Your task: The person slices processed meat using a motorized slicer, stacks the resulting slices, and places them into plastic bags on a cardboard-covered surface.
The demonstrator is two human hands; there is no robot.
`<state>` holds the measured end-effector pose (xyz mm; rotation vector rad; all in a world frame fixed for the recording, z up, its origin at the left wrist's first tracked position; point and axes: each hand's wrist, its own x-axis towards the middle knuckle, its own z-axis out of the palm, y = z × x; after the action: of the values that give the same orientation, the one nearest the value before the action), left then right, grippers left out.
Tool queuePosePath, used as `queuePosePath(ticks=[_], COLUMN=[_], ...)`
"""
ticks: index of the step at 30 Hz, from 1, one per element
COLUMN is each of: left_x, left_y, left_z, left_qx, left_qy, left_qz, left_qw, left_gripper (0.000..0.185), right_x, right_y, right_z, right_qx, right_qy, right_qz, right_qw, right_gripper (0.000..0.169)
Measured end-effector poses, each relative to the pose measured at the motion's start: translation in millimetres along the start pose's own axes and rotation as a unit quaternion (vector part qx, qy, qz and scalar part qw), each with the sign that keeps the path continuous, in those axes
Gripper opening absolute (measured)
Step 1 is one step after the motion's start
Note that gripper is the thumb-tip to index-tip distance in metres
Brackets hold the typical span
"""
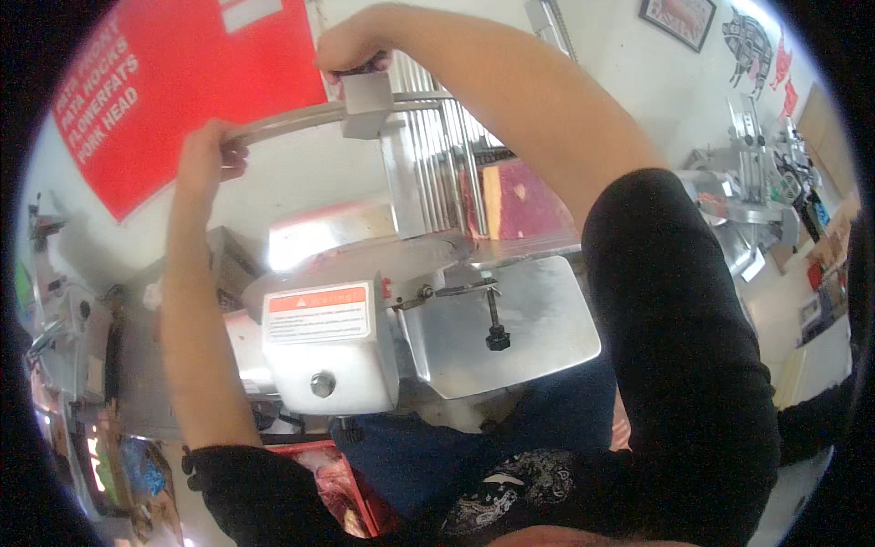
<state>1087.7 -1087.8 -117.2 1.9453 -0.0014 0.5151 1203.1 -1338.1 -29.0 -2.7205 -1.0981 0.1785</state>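
A metal meat slicer stands in front of me, with a white motor housing (325, 355) that bears a warning label. My left hand (217, 152) is closed around the far left end of a metal bar (290, 123). At the bar's other end, my right hand (359, 51) rests over the top of a metal block (366, 102); its fingers are partly hidden. Upright metal rods (437, 171) stand beside the block. Behind them, a large piece of red meat with a yellowish fat edge (530, 202) lies on the slicer. A polished metal plate (506, 342) with a black knob faces me.
Below the slicer, a red tray (362, 502) holds meat. Other metal machines stand at the right (748, 198) and left (75, 335). A red sign (205, 82) with writing hangs on the wall ahead. A dark sleeve of another person (813, 424) shows at the right edge.
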Motion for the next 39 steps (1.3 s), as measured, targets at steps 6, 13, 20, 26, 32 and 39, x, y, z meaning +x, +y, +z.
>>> queuePosePath(ticks=[6, 13, 20, 26, 32, 39], left_x=[-4, 4, -8, -5, -11, -8], left_y=[13, -2, 6, 0, 9, 6], left_z=[-1, -11, 3, 15, 13, 10], left_qx=[-0.008, -0.076, -0.102, -0.107, -0.11, -0.133], left_qy=[0.01, 0.001, 0.052, 0.044, 0.061, 0.055], left_qz=[-0.002, 0.006, 0.039, 0.057, 0.036, 0.041], left_qw=[1.0, 0.997, 0.993, 0.992, 0.991, 0.989], left_gripper=[0.039, 0.035, 0.035, 0.035, 0.035, 0.034], right_x=[-7, 2, -2, 11, -26, 0], right_y=[-8, -14, 7, 46, 27, 43], right_z=[-15, -14, -7, -5, -8, 11], right_qx=[-0.175, -0.346, -0.067, 0.002, 0.142, 0.199], right_qy=[0.016, 0.02, 0.064, 0.098, 0.081, 0.116], right_qz=[-0.055, -0.138, -0.195, -0.324, -0.216, -0.296], right_qw=[0.983, 0.928, 0.976, 0.941, 0.963, 0.927], right_gripper=[0.029, 0.03, 0.044, 0.051, 0.045, 0.056])
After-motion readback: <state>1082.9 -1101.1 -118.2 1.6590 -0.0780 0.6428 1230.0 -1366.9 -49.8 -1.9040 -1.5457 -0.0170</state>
